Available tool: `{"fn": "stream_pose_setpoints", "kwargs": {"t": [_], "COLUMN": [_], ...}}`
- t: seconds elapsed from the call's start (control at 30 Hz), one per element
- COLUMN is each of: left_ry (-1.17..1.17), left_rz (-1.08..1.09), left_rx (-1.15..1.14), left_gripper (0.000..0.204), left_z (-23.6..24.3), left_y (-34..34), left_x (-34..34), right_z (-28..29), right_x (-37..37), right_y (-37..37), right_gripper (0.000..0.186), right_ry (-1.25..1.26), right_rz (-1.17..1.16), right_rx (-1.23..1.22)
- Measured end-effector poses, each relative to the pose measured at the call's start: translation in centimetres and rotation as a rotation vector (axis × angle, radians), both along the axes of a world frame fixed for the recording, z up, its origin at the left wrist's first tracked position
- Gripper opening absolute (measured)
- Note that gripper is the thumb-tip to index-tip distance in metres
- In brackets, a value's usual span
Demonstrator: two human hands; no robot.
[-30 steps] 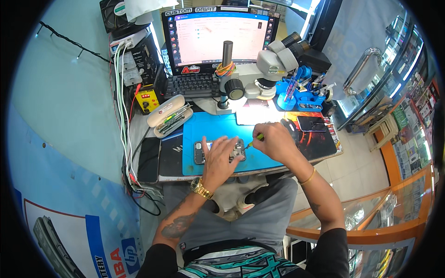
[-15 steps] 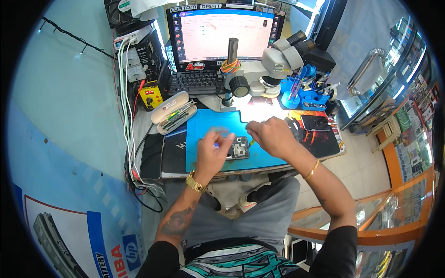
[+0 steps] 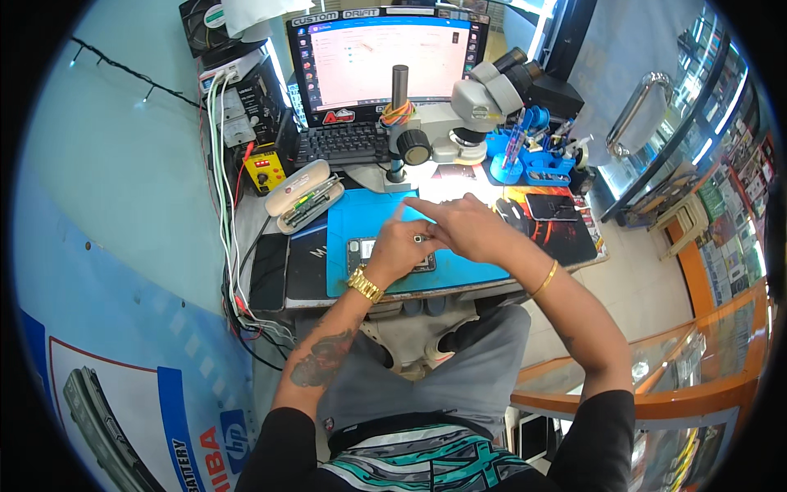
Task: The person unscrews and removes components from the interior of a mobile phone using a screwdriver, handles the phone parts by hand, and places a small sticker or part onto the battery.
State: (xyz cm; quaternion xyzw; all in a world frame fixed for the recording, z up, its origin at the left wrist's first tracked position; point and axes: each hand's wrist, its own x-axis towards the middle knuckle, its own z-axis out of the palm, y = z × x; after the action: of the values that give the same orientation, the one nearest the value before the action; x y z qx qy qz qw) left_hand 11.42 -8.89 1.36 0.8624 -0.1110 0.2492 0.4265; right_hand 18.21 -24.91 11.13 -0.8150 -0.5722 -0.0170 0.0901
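Note:
An opened smartphone (image 3: 356, 256) lies on the blue work mat (image 3: 348, 283), its back off and inner parts showing. My left hand (image 3: 397, 249) is over the phone's right half, thumb and fingers drawn together. From the right, my right hand (image 3: 469, 230) meets it, the fingertips of both touching or nearly so above the phone's right end. The right index finger reaches out to the left, while the other fingers are curled. Whatever lies between the fingertips is too small or hidden to make out. Part of the phone is covered by my left hand.
Left of the mat is an open case (image 3: 305, 201) of pens and slim tools. Behind stand a microscope (image 3: 484, 102), a keyboard (image 3: 340, 146) and a monitor (image 3: 385, 66). A second phone (image 3: 552, 207) and a blue tool holder (image 3: 549, 168) are at right. A yellow-fronted power unit (image 3: 265, 170) stands left.
My right hand has moved left and my left hand right, so they now meet over the phone. The green thing beneath my right hand is out of sight. The view has shifted slightly.

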Motion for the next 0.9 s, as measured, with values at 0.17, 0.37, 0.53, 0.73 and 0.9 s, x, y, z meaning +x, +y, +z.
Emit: {"fn": "stream_pose_setpoints", "kwargs": {"t": [0.17, 0.37, 0.53, 0.73, 0.9], "left_ry": [-0.143, 0.436, 0.278, 0.364, 0.452], "left_rz": [0.059, -0.1, -0.136, -0.039, -0.25], "left_rx": [0.006, -0.081, -0.049, 0.121, -0.365], "left_gripper": [0.024, 0.027, 0.029, 0.029, 0.031], "left_z": [-0.8, 3.1, 1.7, 2.7, 1.7], "left_y": [-0.1, 0.3, 0.1, -0.2, 0.2], "left_x": [0.8, 0.3, 0.7, 0.6, 0.7], "right_z": [0.4, -0.3, -0.6, 0.8, -0.8], "right_x": [-0.1, 0.0, 0.3, -0.1, 0.7], "right_y": [1.4, 0.4, 0.7, 0.8, 0.5], "right_gripper": [0.038, 0.04, 0.038, 0.038, 0.034], "right_ry": [-0.06, -0.003, -0.002, -0.012, -0.006], "right_rz": [-0.126, -0.123, -0.039, -0.241, -0.096], "right_rx": [-0.144, 0.019, 0.052, -0.147, 0.054]}}
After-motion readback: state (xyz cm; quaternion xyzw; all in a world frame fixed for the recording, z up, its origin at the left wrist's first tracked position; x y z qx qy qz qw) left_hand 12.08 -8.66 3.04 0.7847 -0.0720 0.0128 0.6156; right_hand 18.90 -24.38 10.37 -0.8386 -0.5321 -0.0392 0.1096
